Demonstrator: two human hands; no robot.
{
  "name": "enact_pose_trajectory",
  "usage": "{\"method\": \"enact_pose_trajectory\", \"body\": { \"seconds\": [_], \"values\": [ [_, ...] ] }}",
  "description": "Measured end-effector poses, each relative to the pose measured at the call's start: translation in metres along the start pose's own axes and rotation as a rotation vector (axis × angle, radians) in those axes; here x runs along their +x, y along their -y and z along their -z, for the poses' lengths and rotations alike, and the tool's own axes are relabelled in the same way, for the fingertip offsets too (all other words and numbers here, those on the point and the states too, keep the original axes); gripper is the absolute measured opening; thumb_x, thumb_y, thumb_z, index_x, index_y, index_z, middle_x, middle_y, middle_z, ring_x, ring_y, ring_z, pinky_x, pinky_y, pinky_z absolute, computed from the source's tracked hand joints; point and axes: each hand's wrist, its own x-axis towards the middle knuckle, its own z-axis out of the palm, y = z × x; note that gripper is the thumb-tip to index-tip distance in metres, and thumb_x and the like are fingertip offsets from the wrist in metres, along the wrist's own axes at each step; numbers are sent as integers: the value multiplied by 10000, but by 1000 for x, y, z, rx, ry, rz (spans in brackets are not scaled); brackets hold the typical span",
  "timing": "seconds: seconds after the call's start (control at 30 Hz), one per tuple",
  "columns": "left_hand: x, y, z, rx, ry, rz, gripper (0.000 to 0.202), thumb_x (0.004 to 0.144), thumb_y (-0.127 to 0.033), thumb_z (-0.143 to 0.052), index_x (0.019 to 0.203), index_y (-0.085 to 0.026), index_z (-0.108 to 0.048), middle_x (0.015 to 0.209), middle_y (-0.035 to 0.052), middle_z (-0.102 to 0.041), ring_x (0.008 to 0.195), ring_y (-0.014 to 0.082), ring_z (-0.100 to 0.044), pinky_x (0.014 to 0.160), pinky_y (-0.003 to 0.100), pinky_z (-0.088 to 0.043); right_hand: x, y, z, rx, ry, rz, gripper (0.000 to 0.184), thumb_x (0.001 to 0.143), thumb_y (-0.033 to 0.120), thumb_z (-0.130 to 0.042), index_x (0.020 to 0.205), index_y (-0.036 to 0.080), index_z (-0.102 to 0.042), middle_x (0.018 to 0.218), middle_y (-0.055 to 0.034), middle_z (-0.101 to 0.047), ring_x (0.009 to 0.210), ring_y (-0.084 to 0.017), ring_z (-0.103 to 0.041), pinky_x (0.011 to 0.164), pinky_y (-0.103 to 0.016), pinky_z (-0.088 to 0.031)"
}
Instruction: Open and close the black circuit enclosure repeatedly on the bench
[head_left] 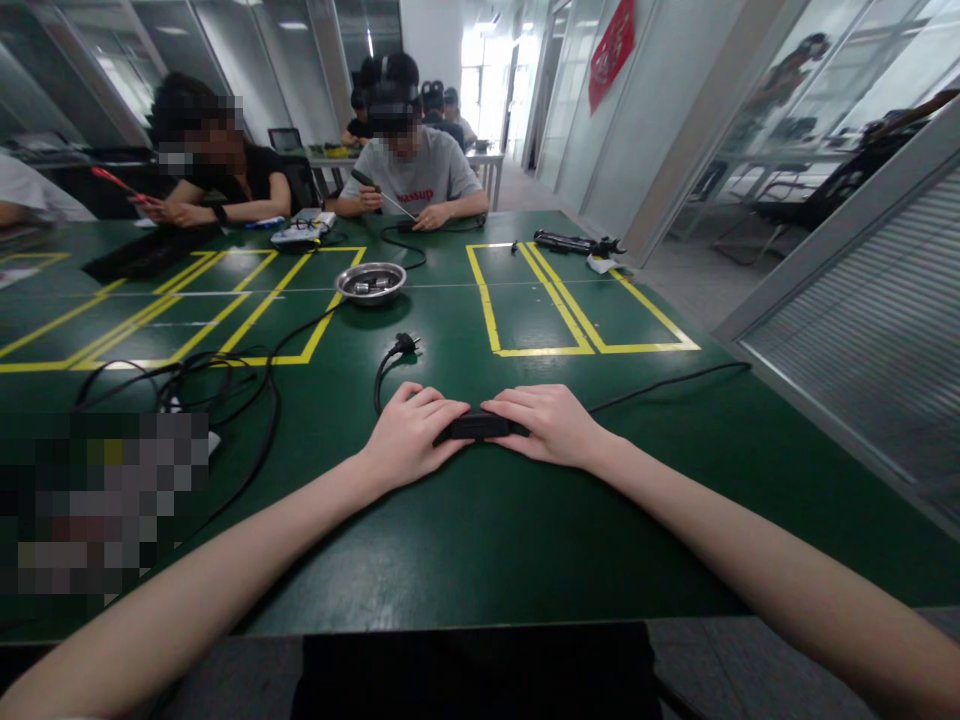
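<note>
A black power adapter (480, 426) is gripped between my two hands, just above or on the green table. My left hand (412, 430) closes around its left end, thumb at the near side and fingers over the far side. On its right end my right hand (551, 425) is closed in the same way. From behind my left hand a thick black cord curves up to a plug (406, 345) with metal pins lying on the table. A thinner black cable (667, 382) runs off to the right from my right hand.
A metal bowl (370, 285) with small metal parts stands farther back. Tangled black cables (202, 385) lie at left near a blurred-out patch. Yellow tape (544, 352) marks rectangles on the green table (465, 560). Across it, a person in grey (442, 165) holds a screwdriver.
</note>
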Motion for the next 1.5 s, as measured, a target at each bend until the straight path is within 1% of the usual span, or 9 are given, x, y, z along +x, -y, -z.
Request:
{"method": "enact_pose_trajectory", "body": {
  "seconds": [0.1, 0.23, 0.33, 0.4, 0.6, 0.8, 0.97, 1.33, 1.5],
  "values": [
    [1, -3, 3, -130, 43, 109, 510, 961, -570, -617, 1220, -138, -694, 1038, 128, -771, 945, 276, -690, 871, 430, -506, -3, -2, 1, -69, -40, 64, 382, 1089, 397, -429, 1267, 166, -674, 1108, -129, -748, 901, -220, -706, 752, -327, -533],
    [3, -5, 8, -452, 131, 325, 401, 1044, -468, -484, 1096, -160, -737, 990, 77, -767, 866, 221, -685, 782, 352, -531, -6, -3, 0, -116, -64, 94, 397, 1100, 347, -376, 1337, 183, -650, 1174, -135, -732, 957, -223, -696, 779, -338, -532],
    [4, -5, 9, -643, 177, 437, 346, 988, -477, -600, 1080, -176, -745, 862, 21, -741, 732, 178, -643, 663, 295, -509, -5, -4, 0, -101, -37, 76, 365, 1082, 304, -406, 1326, 203, -657, 1156, -121, -735, 953, -216, -697, 780, -328, -531],
    [4, -5, 9, -657, 127, 460, 337, 934, -475, -689, 1082, -177, -744, 828, 8, -717, 703, 165, -616, 647, 287, -500, -4, -5, 1, -81, -5, 60, 345, 1053, 265, -446, 1320, 198, -654, 1107, -112, -743, 906, -210, -703, 740, -313, -522],
    [2, -3, 7, -404, -65, 277, 263, 901, -405, -762, 1042, -186, -722, 884, 44, -706, 812, 201, -616, 751, 347, -530, -2, -4, 6, 123, 78, -61, 479, 964, 453, -648, 1351, 174, -613, 1050, -92, -750, 848, -218, -721, 665, -290, -496],
    [1, -5, 1, -246, -23, 129, 305, 923, -404, -728, 1131, -185, -690, 1022, 90, -750, 960, 258, -655, 851, 413, -526, 0, 1, 2, 186, 28, -92, 290, 1016, 429, -594, 1084, 172, -710, 961, -104, -751, 847, -229, -705, 705, -319, -507],
    [1, -7, -1, -201, 67, 105, 263, 974, -398, -666, 1117, -181, -703, 970, 78, -765, 921, 246, -658, 832, 400, -488, 3, 5, 0, 241, -16, -80, 290, 992, 448, -625, 1055, 175, -703, 989, -102, -752, 879, -230, -703, 735, -328, -524],
    [-1, -9, 0, -179, 44, 74, 331, 1017, -455, -591, 1152, -177, -712, 942, 86, -772, 889, 240, -669, 819, 391, -482, 3, 8, 2, 284, 58, -100, 271, 1015, 416, -584, 1075, 175, -691, 952, -93, -736, 851, -224, -690, 745, -327, -509],
    [-1, -8, 2, -39, -7, -17, 633, 948, -500, -687, 1455, -154, -533, 1300, 161, -714, 1113, 299, -674, 915, 426, -514, 4, 9, 0, 317, 23, -194, 274, 1014, 404, -586, 1063, 163, -707, 930, -104, -731, 822, -226, -681, 743, -334, -507]
  ]
}}
